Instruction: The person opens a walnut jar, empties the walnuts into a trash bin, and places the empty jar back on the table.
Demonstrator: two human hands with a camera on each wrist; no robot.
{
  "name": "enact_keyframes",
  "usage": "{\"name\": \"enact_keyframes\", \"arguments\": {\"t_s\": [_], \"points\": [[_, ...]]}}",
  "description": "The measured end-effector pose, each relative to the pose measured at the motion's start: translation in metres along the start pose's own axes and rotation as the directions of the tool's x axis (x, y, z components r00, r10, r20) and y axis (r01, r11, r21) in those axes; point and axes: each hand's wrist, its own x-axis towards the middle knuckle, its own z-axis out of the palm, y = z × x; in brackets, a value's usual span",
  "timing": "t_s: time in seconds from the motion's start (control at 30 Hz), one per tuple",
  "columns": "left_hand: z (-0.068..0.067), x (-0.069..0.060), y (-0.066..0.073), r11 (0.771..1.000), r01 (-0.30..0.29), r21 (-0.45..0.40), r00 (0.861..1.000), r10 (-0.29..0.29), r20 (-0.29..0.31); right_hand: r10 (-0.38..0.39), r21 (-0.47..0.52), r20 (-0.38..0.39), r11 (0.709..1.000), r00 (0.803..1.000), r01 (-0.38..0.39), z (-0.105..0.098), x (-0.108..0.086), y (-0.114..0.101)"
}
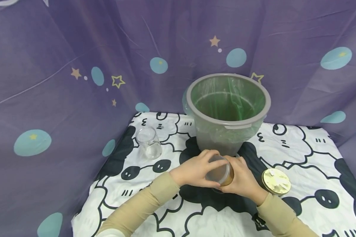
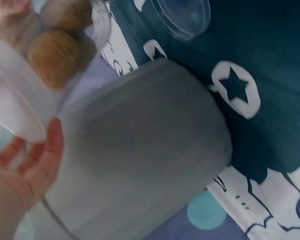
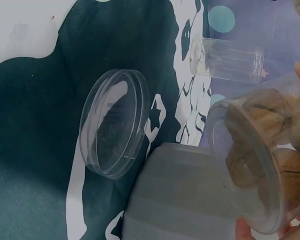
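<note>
Both hands hold a clear plastic jar (image 1: 217,171) low in front of the bin. My left hand (image 1: 194,169) curls over its left side, and my right hand (image 1: 244,179) grips the right side. Several brown walnuts (image 2: 54,57) show inside through the wall; the right wrist view has the jar (image 3: 255,165) tilted, with its round end towards the camera. Fingertips of the left hand (image 2: 25,175) touch the whitish round end in the left wrist view. Below the hands a clear round lid (image 3: 115,125) lies on the cloth, mostly hidden in the head view.
A grey bin (image 1: 218,140) with a green liner stands just beyond the hands. To the left is a clear glass-like jar (image 1: 149,143) with nothing visible inside. A gold lid (image 1: 276,181) lies right of the right hand. Purple curtains (image 1: 172,36) hang behind the patterned cloth.
</note>
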Motion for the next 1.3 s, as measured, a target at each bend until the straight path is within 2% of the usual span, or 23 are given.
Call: {"name": "enact_keyframes", "arguments": {"t_s": [0.1,0.17,0.3,0.4,0.5,0.6,0.67,0.87,1.03,1.3], "points": [[0.004,0.004,0.007,0.992,0.122,0.017,0.992,-0.122,-0.012,0.038,0.023,0.018,0.999,0.999,-0.038,0.001,0.000,0.001],[0.008,0.007,0.011,0.983,0.179,0.029,0.983,-0.178,-0.035,0.068,0.043,0.032,0.997,0.997,-0.069,0.002,-0.001,0.001],[0.013,0.009,0.015,0.972,0.224,0.076,0.972,-0.217,-0.088,0.103,0.064,0.051,0.992,0.993,-0.106,0.001,-0.002,0.002],[0.014,0.007,0.015,0.972,0.219,0.083,0.974,-0.212,-0.082,0.104,0.065,0.047,0.992,0.993,-0.107,0.001,-0.001,0.003],[0.012,0.005,0.011,0.984,0.163,0.065,0.986,-0.161,-0.031,0.081,0.049,0.031,0.995,0.996,-0.083,0.000,-0.001,0.004],[0.010,0.000,0.007,0.997,0.067,0.029,0.997,-0.068,0.027,0.048,0.036,0.028,0.998,0.998,-0.049,-0.001,-0.001,0.004],[0.010,-0.002,0.005,1.000,0.004,0.014,0.999,-0.005,0.047,0.032,0.036,0.037,0.999,0.999,-0.033,-0.001,-0.002,0.004],[0.008,-0.010,0.000,0.996,-0.083,0.012,0.996,0.082,0.044,0.015,0.046,0.061,0.999,0.998,-0.018,0.000,-0.004,0.002],[0.003,-0.011,-0.004,0.988,-0.154,-0.008,0.987,0.155,0.038,-0.002,0.045,0.057,0.999,0.998,-0.001,0.000,-0.006,0.003],[0.000,-0.009,-0.007,0.978,-0.207,-0.007,0.977,0.208,0.042,-0.018,0.038,0.061,0.999,0.998,0.016,0.002,-0.007,0.005]]}}
